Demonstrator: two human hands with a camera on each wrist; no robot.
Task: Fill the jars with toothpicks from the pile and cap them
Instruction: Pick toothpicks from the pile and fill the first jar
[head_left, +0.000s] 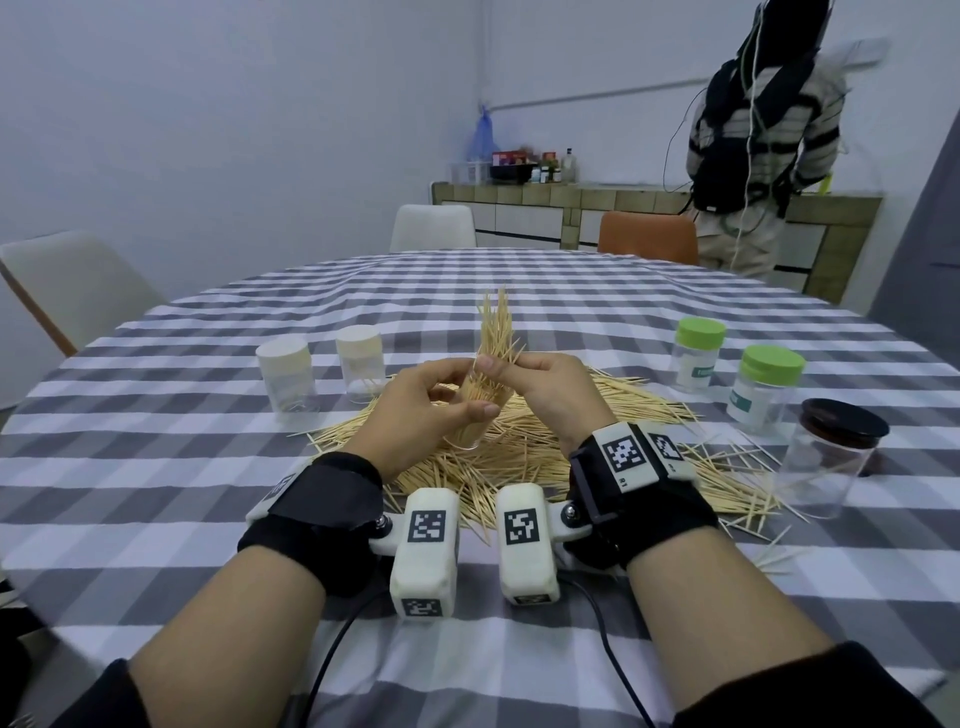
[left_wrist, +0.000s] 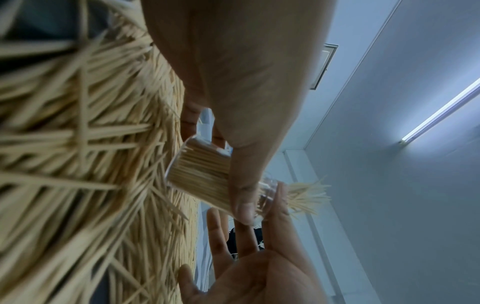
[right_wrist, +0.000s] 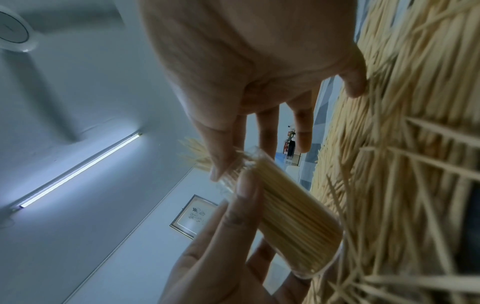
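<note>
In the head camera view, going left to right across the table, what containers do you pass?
White-capped jar → second white-capped jar → clear jar of toothpicks held in both hands → green-lidded jar → second green-lidded jar → dark-lidded jar.

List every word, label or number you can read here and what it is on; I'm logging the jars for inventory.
No text is legible.
Teal label on the farther green-lidded clear jar: lettering too blurred to read.
Teal label on the nearer green-lidded clear jar: mostly turned away, unreadable.
Black-and-white square markers on the white wrist camera housings: patterns only; small print beside one is too small.
Framed picture on the wall: script too blurred.
Bottles on the far tiled counter: too small.
</note>
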